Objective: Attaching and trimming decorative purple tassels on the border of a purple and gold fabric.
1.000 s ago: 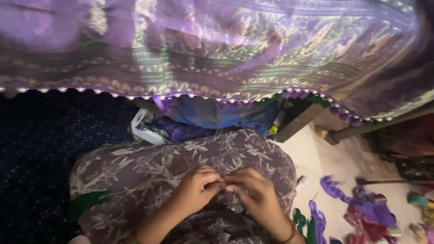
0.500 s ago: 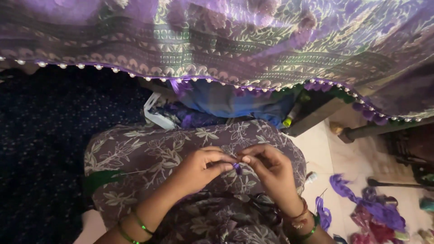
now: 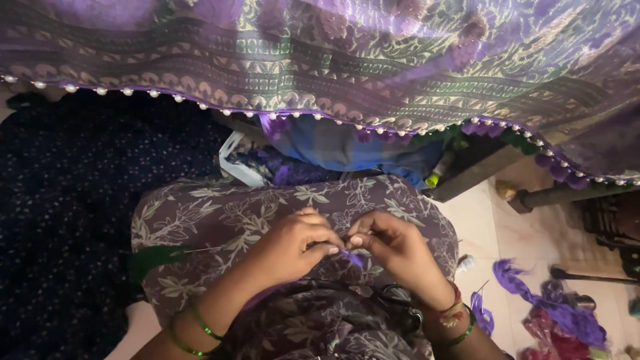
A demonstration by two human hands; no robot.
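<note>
Big purple patterned cloth [image 3: 373, 60] w/ a beaded hem hangs across the top, dark blue fabric [image 3: 60, 227] fills the left, pale floor [image 3: 493, 233] w/ purple scraps [image 3: 553, 307] lies right, so open room is just my lap. My left hand [image 3: 290, 243] & right hand [image 3: 393, 250] meet there, fingertips pinched shut on a small purple thread bit [image 3: 352, 257], thin, short, bright violet.

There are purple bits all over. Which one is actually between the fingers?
The small purple thread piece, pinched between the left hand and right hand over the lap. The other purple scraps lie on the floor, untouched.
</note>
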